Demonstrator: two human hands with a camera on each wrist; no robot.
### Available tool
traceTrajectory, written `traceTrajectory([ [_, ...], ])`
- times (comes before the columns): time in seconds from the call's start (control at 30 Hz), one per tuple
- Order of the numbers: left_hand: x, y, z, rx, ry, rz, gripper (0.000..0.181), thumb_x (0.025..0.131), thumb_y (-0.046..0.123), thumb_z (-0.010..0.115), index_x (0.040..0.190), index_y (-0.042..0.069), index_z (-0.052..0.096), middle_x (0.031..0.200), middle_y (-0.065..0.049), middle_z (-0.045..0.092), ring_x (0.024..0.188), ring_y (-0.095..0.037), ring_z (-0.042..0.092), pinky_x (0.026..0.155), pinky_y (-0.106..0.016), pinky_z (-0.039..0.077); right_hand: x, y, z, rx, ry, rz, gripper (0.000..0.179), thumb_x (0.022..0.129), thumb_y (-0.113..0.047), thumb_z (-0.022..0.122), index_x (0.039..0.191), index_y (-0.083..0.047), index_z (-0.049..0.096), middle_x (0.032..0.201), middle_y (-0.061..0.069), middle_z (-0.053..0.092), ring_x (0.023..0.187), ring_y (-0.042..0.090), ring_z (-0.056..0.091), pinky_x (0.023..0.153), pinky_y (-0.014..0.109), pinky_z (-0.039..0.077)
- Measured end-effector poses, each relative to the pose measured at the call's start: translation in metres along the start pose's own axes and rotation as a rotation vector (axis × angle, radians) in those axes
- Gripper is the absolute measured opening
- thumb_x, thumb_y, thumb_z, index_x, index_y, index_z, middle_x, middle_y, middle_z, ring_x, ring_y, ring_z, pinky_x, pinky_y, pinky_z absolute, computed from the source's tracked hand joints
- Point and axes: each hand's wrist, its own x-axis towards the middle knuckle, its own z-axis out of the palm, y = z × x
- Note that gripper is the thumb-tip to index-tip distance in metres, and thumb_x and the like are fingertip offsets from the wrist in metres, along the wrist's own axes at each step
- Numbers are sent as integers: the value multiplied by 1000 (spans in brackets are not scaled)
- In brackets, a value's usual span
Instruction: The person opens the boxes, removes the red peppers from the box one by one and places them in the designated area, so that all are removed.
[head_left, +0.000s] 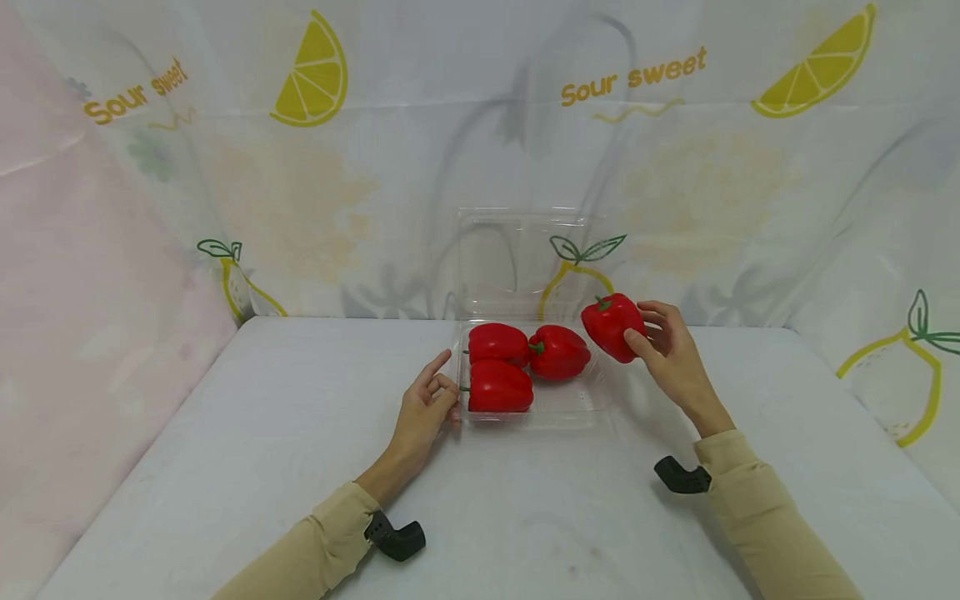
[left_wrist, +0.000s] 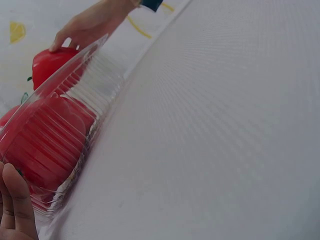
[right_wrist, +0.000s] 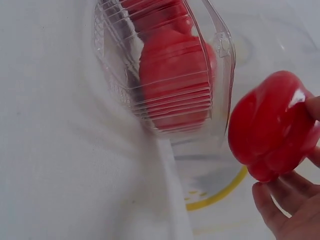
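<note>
One red pepper [head_left: 609, 327] is in right hand [head_left: 672, 360], thumb and fingers around it, beside clear box [head_left: 564, 402]; left hand [head_left: 422, 410], loosely bent, touches box.

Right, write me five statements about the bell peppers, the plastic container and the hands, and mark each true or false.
1. The right hand holds a red bell pepper. True.
2. The clear plastic container is closed. False: its lid is raised open at the back.
3. Three red bell peppers lie inside the container. True.
4. Both hands hold bell peppers. False: the left hand has none; it is at the container's left side.
5. The held pepper has a green stem. True.
</note>
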Motion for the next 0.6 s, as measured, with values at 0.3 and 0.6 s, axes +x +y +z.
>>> traceTrajectory([
  [0.3, 0, 2, 0, 8, 9, -5, 61, 90, -4, 45, 147, 16, 33, 80, 5, 52, 54, -7, 47, 51, -21, 49, 0, 3, -2, -6, 4, 56, 59, 94, -30, 55, 142, -8, 27, 141, 16, 39, 123, 38, 47, 79, 10, 49],
  [0.6, 0, 0, 0, 16, 13, -20, 60, 91, -3, 46, 146, 17, 33, 81, 3, 51, 54, -7, 47, 49, -21, 48, 1, 9, -5, -10, 29, 123, 63, 95, -31, 53, 146, -11, 22, 143, 20, 38, 122, 39, 48, 78, 9, 48],
])
